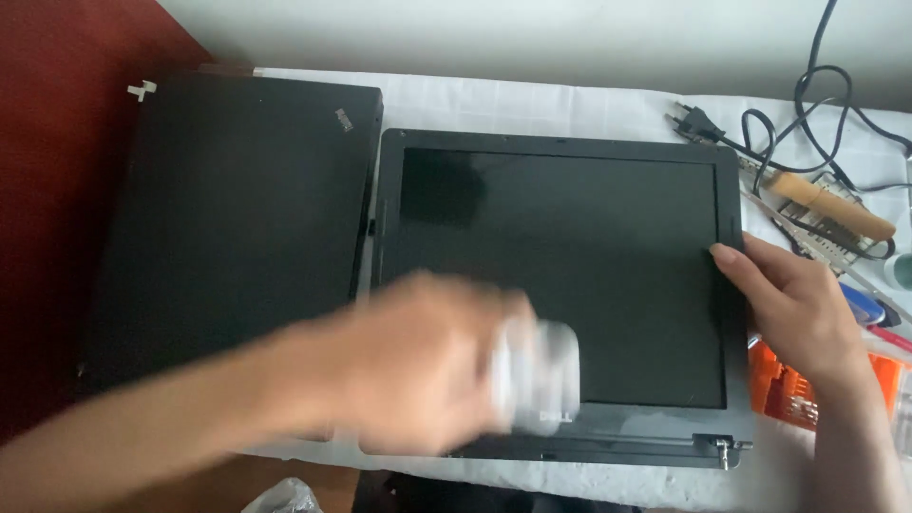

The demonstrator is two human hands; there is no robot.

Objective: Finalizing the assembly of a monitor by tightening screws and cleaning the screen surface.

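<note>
white cloth-covered table (570, 100), red floor, left hand (418, 366) fingers clamped on blurred white wad (541, 375), right hand (793, 304) fingers apart on laptop screen panel (560, 275)

One screen in view: laptop display panel (560, 275), flat on its back at centre frame, on the white-covered tabletop (532, 100). Rectangular, dark and unlit, matte black bezel all round, faint reflections on the glass. Silver logo mark on the lower bezel, partly behind the blurred left hand (427, 366) at lower centre, which holds a pale blurred thing I can't make out. Metal hinge bracket (722, 446) sticks out at the panel's lower right corner. Right hand (788, 304) touches the right bezel edge, thumb on the frame. Closed black laptop (237, 218) just left of the panel, small logo label (344, 121) at its upper right corner. No packages or signs.
</note>
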